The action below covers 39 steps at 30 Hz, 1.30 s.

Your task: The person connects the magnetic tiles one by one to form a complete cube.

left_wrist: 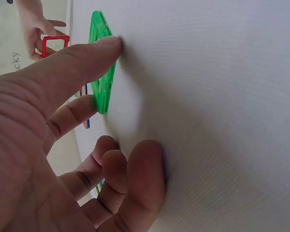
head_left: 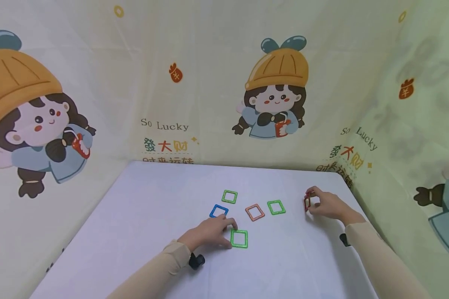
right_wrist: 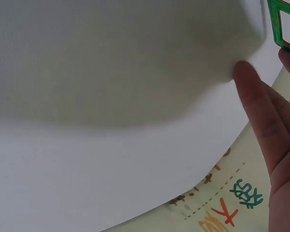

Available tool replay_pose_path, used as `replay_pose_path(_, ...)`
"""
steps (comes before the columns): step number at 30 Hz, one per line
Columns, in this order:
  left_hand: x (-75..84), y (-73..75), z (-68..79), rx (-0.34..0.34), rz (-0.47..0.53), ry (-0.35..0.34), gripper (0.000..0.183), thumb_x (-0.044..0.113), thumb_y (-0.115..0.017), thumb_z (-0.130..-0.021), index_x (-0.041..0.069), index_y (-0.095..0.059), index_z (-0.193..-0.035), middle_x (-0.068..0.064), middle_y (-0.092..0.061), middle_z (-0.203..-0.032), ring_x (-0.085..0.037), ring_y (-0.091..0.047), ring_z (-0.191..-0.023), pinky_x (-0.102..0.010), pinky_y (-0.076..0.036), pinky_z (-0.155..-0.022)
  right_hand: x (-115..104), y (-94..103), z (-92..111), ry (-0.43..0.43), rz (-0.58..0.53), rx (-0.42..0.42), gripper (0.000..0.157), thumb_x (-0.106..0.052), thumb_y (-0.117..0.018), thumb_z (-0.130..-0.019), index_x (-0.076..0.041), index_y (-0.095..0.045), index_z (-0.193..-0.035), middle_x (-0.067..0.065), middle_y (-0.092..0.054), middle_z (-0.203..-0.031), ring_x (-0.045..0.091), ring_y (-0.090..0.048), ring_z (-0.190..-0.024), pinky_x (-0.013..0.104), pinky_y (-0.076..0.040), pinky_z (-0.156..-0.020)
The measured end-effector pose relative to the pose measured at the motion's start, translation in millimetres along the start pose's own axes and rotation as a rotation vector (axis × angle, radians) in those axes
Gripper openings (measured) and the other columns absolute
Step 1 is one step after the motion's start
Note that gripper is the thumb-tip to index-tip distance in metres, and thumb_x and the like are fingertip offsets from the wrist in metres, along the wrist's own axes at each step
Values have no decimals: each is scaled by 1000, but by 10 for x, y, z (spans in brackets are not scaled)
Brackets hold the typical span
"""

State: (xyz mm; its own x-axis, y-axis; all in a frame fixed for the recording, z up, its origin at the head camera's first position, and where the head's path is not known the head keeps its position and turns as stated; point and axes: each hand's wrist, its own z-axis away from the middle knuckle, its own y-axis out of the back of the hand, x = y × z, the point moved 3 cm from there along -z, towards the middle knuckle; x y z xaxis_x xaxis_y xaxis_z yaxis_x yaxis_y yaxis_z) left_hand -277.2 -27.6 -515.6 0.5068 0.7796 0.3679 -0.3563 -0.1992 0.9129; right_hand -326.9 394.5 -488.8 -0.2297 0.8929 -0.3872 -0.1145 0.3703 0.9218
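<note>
My left hand spans the left side of a green square magnetic tile, pinching it between thumb and index finger. In the left wrist view that green tile lies close to the table, and the other fingers curl below it. Over to the right, my right hand holds a red square magnetic tile on edge by its fingertips. The left wrist view also shows this red tile in the far hand. At the right wrist view's upper right, a green tile is cut off beside a fingertip.
Between the hands lie an orange tile and a green tile. A blue tile lies just beyond the left fingers, with another green tile behind it. Printed cloth walls in the white table.
</note>
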Motion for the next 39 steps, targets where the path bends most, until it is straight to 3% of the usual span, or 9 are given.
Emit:
replay_pose_path(8,-30,-3,-18,0,60,27,42,37,-92,-76,33,-69,-112,5,-58,-107,-11,-57,-93,-33,-50,-81,-181,-30,39,51,-23,3,52,-23,-78,-83,-12,-54,-128,13,-70,-126,35,-72,-112,54,-54,-93)
replay_pose_path(20,-26,0,-105,-3,89,72,42,34,-95,-71,31,-71,-106,7,-57,-97,-11,-54,-84,-31,-46,-74,-653,-94,67,137,-44,33,51,-23,-78,-83,-24,-53,-128,4,-73,-114,27,-70,-104,36,-55,-76)
replay_pose_path(26,-6,19,-94,-10,63,73,42,35,-95,-71,31,-72,-105,7,-59,-95,-10,-54,-83,-31,-46,-73,-918,-194,85,179,-31,43,54,-24,-81,-80,-25,-55,-127,-2,-71,-109,23,-68,-103,43,-54,-86)
replay_pose_path(33,-7,16,-77,-3,59,71,42,34,-94,-70,31,-72,-105,7,-59,-95,-10,-54,-83,-30,-46,-72,-1224,-429,142,364,42,80,52,-25,-83,-75,-22,-59,-122,-8,-74,-108,16,-69,-102,52,-37,-100)
replay_pose_path(39,5,9,-81,-5,60,67,41,34,-94,-71,30,-71,-105,7,-59,-95,-10,-54,-82,-30,-46,-72,-1451,-627,207,382,60,78,52,-27,-83,-74,-24,-59,-120,-14,-69,-104,12,-65,-100,51,-36,-102)
